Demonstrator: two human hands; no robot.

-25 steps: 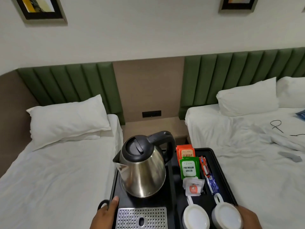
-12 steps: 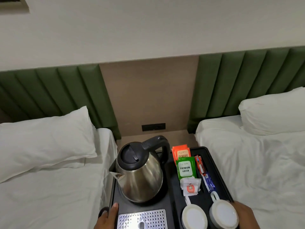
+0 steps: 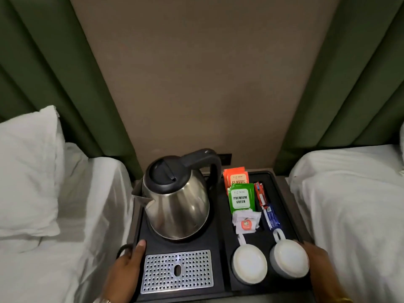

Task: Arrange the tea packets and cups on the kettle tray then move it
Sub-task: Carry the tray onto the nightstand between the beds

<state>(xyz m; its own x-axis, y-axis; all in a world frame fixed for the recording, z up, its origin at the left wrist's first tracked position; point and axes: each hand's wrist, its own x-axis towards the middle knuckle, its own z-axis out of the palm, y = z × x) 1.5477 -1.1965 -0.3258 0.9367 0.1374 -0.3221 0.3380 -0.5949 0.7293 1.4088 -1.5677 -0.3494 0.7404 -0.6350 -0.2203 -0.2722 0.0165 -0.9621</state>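
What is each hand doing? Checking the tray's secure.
Left hand: gripping the tray at its left edge.
Right hand: gripping its right edge.

A white pillow lies on the white-sheeted bed at left; another white-sheeted bed stands opposite. Green padded headboard panels flank a beige wall panel, which carries a dark socket plate.

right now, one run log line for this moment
stage: tray carry | left hand: gripping tray left edge | right hand: gripping right edge | load: kettle, tea packets, two cups upside down
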